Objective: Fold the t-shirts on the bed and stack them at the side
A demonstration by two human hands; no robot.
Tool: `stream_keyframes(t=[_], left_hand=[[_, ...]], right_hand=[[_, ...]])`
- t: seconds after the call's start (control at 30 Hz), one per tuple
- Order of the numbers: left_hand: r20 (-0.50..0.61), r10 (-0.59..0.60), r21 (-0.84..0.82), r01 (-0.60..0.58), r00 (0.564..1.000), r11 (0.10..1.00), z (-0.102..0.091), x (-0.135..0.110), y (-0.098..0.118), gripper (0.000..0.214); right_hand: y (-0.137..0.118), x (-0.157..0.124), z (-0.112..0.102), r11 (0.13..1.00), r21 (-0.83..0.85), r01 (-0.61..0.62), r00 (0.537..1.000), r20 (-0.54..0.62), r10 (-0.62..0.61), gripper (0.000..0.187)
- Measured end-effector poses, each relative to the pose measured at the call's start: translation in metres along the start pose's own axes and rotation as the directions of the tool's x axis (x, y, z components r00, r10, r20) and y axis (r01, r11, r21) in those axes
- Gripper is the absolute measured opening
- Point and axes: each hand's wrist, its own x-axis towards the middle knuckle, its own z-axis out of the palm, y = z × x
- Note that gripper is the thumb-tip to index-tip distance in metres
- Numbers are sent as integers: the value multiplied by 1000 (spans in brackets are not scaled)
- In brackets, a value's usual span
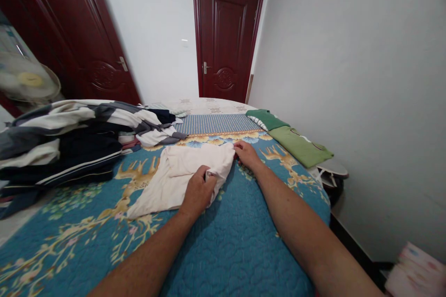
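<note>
A cream-white garment lies partly folded on the blue patterned bedspread; its exact kind does not show. My left hand is closed on the garment's near right part, with cloth bunched at the thumb and fingers. At the far right corner, my right hand pinches the garment's edge between thumb and fingertips. Part of the near right edge is hidden behind my left hand.
A heap of dark and striped clothes covers the bed's left side. Along the right edge lie a folded green garment and a light green garment. A fan stands at far left; a wall rises on the right.
</note>
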Motion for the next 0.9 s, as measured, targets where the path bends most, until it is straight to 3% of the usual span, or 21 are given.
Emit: stream_keyframes(t=[0.1,0.23,0.33,0.47,0.57,0.67,0.73,0.9], left_hand=[[5,19,-44,-19,1000,999,3,-2,-1,17],[45,42,-85,-38,998,996,4,-3,-1,24],[134,76,-44,-71,988,997,2,-5,1,19],[239,180,72,-202,954,977,6,-13,0,19],[318,317,205,-391,894,897,12,-20,-1,19],[449,454,250,-596,770,763,14,-25,-1,27],[511,484,246,-660,710,710,11,-27,1,33],[585,468,268,-703,662,659,4,-25,5,38]], right_hand=[[1,3,1,999,-46,24,1000,2,-24,21],[3,11,1,940,-319,119,990,-35,-137,12],[2,17,0,874,-466,137,980,-64,-188,15],[3,23,0,839,-534,105,979,-91,-180,19],[4,25,0,832,-548,85,981,-100,-166,19],[4,23,-4,834,-549,54,980,-130,-149,23],[2,18,-8,841,-538,59,979,-134,-155,24],[-3,-4,-13,806,-536,249,938,-74,-338,28]])
